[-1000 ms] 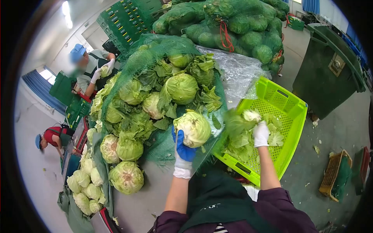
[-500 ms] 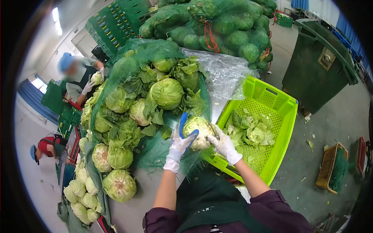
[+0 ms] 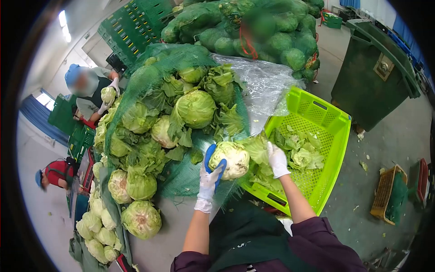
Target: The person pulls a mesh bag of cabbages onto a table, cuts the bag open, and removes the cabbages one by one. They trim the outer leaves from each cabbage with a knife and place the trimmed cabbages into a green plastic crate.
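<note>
A pale, partly stripped cabbage (image 3: 230,160) rests in my left hand (image 3: 210,176), whose white glove has blue on the thumb and fingers. The cut stem side faces down toward me. My right hand (image 3: 277,160), in a white glove, pinches a loose green cabbage leaf (image 3: 254,148) over the near left edge of a lime-green crate (image 3: 337,158). Torn leaves (image 3: 301,152) lie in that crate. Left of my hands, untrimmed cabbages (image 3: 195,109) spill from a green mesh sack (image 3: 136,86) onto the table.
Full mesh sacks of cabbages (image 3: 272,36) are stacked behind the table, near clear plastic film (image 3: 258,84). A dark green bin (image 3: 367,77) stands right, a wicker basket (image 3: 385,195) below it. Trimmed cabbages (image 3: 97,231) lie at left. Two co-workers (image 3: 90,93) are beyond.
My right hand has moved right, away from the cabbage, drawing a leaf off it. The cabbage stays in my left hand and has turned slightly. A co-worker has lowered a cabbage a little.
</note>
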`<state>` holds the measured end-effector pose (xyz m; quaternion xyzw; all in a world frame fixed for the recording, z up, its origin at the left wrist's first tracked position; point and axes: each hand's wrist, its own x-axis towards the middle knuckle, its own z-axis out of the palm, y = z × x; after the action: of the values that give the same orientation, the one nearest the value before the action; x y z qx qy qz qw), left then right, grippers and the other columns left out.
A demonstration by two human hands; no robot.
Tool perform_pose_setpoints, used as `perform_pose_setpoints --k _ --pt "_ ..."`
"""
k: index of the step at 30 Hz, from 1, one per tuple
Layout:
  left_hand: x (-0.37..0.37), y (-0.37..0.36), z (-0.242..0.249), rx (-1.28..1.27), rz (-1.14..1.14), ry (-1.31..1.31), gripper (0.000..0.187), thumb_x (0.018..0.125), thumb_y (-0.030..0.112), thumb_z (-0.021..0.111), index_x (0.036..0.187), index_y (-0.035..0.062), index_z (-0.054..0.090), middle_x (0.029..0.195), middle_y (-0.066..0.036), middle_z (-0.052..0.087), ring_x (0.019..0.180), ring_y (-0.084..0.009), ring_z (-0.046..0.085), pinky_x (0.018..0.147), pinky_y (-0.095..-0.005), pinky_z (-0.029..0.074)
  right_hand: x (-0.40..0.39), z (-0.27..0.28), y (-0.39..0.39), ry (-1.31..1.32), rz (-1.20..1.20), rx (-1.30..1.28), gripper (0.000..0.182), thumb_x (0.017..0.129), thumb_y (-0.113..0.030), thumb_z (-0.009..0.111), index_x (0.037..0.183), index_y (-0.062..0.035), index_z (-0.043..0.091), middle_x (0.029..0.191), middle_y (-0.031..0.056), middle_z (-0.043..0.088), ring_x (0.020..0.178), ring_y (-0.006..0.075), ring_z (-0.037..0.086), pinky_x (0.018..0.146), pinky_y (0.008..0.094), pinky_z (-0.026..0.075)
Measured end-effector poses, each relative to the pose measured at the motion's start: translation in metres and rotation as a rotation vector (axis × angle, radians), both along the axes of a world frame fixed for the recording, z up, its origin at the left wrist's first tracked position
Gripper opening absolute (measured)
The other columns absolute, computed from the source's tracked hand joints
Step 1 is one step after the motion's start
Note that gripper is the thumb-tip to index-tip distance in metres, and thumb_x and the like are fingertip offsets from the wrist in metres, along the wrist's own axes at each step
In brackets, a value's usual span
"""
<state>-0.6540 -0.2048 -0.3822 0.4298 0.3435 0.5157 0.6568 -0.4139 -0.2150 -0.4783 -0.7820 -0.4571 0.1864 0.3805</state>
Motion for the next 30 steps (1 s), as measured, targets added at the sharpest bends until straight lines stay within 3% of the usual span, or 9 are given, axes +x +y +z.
perform_pose_setpoints --k 2,7,11,16,19,22,26,28,30 --pt "0.005 0.002 -0.005 0.069 0.045 0.078 0.069 0.074 -0.007 0.068 0.136 0.0039 0.041 0.129 -0.009 0.049 0.110 -0.0162 0.054 0.095 -0.0294 0.047 -0.003 0.031 -0.005 -0.149 -0.108 -0.098 0.052 0.098 -0.043 0.036 0.136 -0.0075 0.041 0.068 0.0236 0.062 0.060 0.0401 0.060 0.053 0.0493 0.046" --pt "0.025 0.008 0.005 0.069 0.099 0.186 0.064 0.074 -0.001 0.071 0.132 0.0005 0.044 0.123 -0.010 0.053 0.106 -0.0174 0.056 0.089 -0.0289 0.050 -0.039 0.095 -0.042 -0.292 0.432 0.040 0.064 0.096 -0.040 0.042 0.148 -0.0126 0.017 0.056 0.0179 0.058 0.047 0.0359 0.056 0.046 0.0469 0.045" --pt "0.036 0.007 0.014 0.160 0.145 0.430 0.061 0.074 0.006 0.074 0.129 -0.0006 0.048 0.121 -0.013 0.054 0.107 -0.0178 0.055 0.090 -0.0294 0.048 -0.044 0.091 -0.031 -0.368 0.386 -0.003 0.054 0.096 -0.040 0.042 0.141 -0.0115 0.035 0.062 0.0200 0.060 0.053 0.0367 0.059 0.048 0.0468 0.046" --pt "0.031 -0.008 0.011 0.458 0.198 0.805 0.065 0.071 0.009 0.076 0.129 -0.0010 0.048 0.123 -0.015 0.053 0.114 -0.0213 0.051 0.098 -0.0321 0.042 -0.019 0.060 0.032 -0.197 0.209 0.144 0.045 0.097 -0.044 0.036 0.108 -0.0084 0.060 0.069 0.0213 0.063 0.057 0.0335 0.062 0.059 0.0456 0.049" --pt "0.024 -0.010 0.001 0.162 0.166 0.306 0.061 0.076 0.007 0.074 0.130 -0.0002 0.046 0.125 -0.012 0.052 0.112 -0.0199 0.053 0.095 -0.0306 0.045 -0.008 0.080 0.049 0.070 0.292 -0.192 0.047 0.097 -0.044 0.034 0.103 -0.0063 0.062 0.074 0.0214 0.064 0.062 0.0340 0.063 0.065 0.0438 0.050" --pt "0.001 -0.019 -0.005 -0.001 0.140 -0.023 0.065 0.079 0.003 0.070 0.136 0.0020 0.039 0.125 -0.010 0.051 0.107 -0.0195 0.056 0.094 -0.0304 0.047 0.001 0.070 0.040 0.239 0.232 -0.088 0.049 0.097 -0.045 0.033 0.108 -0.0051 0.059 0.075 0.0216 0.064 0.064 0.0362 0.063 0.064 0.0445 0.049" --pt "0.005 -0.033 -0.002 0.022 0.314 -0.088 0.068 0.080 0.000 0.067 0.139 0.0032 0.034 0.127 -0.011 0.049 0.105 -0.0201 0.057 0.092 -0.0310 0.049 -0.026 0.037 0.007 -0.160 -0.013 0.172 0.047 0.096 -0.042 0.045 0.124 -0.0045 0.049 0.076 0.0189 0.065 0.052 0.0252 0.061 0.054 0.0383 0.048" --pt "0.013 -0.047 0.019 -0.177 0.229 -0.025 0.069 0.081 -0.001 0.064 0.141 0.0056 0.031 0.128 -0.010 0.047 0.108 -0.0200 0.055 0.093 -0.0308 0.049 -0.054 0.048 -0.031 0.280 0.150 0.192 0.057 0.093 -0.043 0.050 0.132 -0.0011 0.044 0.071 0.0202 0.064 0.070 0.0371 0.064 0.063 0.0438 0.049" --pt "0.012 -0.049 0.019 -0.146 0.198 0.017 0.065 0.080 0.003 0.067 0.139 0.0072 0.038 0.125 -0.012 0.048 0.113 -0.0217 0.052 0.091 -0.0328 0.049 -0.071 0.066 -0.055 0.533 0.272 -0.011 0.075 0.089 -0.048 0.057 0.142 -0.0004 0.031 0.069 0.0127 0.062 0.051 0.0237 0.060 0.055 0.0354 0.049"
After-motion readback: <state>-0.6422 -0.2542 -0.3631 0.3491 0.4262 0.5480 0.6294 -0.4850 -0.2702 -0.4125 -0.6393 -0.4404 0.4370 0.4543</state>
